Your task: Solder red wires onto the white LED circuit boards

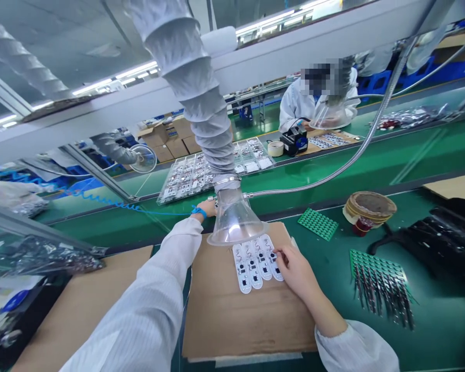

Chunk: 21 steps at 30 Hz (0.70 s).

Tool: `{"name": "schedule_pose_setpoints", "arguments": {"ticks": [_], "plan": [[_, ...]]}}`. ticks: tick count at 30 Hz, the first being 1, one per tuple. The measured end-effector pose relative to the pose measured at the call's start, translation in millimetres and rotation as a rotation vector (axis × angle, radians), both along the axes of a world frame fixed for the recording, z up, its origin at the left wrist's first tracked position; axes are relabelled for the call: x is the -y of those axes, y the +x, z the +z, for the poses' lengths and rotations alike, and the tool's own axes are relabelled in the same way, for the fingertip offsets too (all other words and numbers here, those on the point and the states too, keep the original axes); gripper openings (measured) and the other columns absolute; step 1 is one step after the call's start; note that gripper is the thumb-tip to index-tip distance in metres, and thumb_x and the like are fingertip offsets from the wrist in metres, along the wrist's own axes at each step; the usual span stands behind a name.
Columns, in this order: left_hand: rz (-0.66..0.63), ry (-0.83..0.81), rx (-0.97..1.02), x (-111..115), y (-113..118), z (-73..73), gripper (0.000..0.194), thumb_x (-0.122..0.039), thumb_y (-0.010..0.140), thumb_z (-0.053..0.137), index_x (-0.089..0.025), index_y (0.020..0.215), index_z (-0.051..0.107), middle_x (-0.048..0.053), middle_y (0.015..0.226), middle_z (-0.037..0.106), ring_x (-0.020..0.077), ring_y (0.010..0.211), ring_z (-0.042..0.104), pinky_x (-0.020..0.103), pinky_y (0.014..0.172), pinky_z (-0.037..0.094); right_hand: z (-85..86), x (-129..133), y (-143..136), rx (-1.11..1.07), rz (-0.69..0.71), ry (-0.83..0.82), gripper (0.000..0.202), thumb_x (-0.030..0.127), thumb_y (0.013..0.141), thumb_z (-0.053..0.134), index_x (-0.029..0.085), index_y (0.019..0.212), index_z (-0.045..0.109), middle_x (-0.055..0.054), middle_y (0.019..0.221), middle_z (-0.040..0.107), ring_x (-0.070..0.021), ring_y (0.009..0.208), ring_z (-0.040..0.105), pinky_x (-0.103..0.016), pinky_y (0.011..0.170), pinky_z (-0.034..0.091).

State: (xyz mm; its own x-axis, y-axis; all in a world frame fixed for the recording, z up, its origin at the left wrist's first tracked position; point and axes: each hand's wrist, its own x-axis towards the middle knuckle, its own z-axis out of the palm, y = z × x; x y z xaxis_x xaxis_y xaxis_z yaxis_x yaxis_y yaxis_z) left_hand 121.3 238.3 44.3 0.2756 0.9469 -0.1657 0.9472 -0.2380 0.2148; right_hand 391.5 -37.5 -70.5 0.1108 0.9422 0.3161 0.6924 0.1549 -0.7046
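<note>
A panel of white circuit boards (254, 264) with rounded ends lies on brown cardboard (248, 323). Black components and thin dark red wires show on the boards. My right hand (297, 271) rests at the panel's right edge, thumb and forefinger closed on it, the other fingers curled. My left hand (208, 207), with a blue band (197, 211) at the wrist, reaches forward to the far side of a clear fume funnel (238, 219). The funnel hides most of its fingers, so its grip cannot be made out. The funnel hangs just above the panel's far end.
A grey hose (201, 93) and metal gooseneck (333, 181) meet at the funnel. Right of the cardboard are a green perforated board (318, 223), another holding dark wires (383, 287), and a round tub (369, 208). Trayed boards (189, 175) lie beyond; a co-worker (294, 103) sits opposite.
</note>
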Motion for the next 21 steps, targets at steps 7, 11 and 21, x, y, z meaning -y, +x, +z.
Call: {"name": "schedule_pose_setpoints", "arguments": {"ticks": [7, 11, 21], "plan": [[0.049, -0.119, -0.011, -9, -34, 6.1, 0.037, -0.041, 0.108, 0.075, -0.016, 0.135, 0.071, 0.011, 0.135, 0.073, 0.028, 0.118, 0.074, 0.048, 0.1, 0.067, -0.2, -1, 2, 0.01, -0.015, 0.016, 0.021, 0.031, 0.103, 0.049, 0.028, 0.098, 0.069, -0.006, 0.093, 0.079, -0.0271, 0.081, 0.075, -0.043, 0.076, 0.062], [0.094, -0.128, 0.031, 10, -59, 13.0, 0.034, -0.044, 0.109, 0.073, -0.015, 0.127, 0.073, 0.008, 0.124, 0.076, 0.0244, 0.107, 0.076, 0.044, 0.095, 0.067, 0.9, -1, 4, 0.01, -0.018, 0.014, 0.022, 0.032, 0.103, 0.049, 0.028, 0.097, 0.07, -0.006, 0.092, 0.08, -0.0263, 0.075, 0.073, -0.041, 0.071, 0.06], [0.003, -0.154, 0.287, 190, -56, -26.6, 0.038, -0.051, 0.107, 0.06, -0.026, 0.085, 0.078, 0.007, 0.084, 0.082, 0.0286, 0.082, 0.079, 0.031, 0.071, 0.054, 1.4, -1, 1, 0.016, -0.043, -0.034, 0.02, 0.035, 0.101, 0.052, 0.028, 0.098, 0.071, -0.006, 0.087, 0.078, -0.0269, 0.074, 0.072, -0.039, 0.069, 0.057]]}}
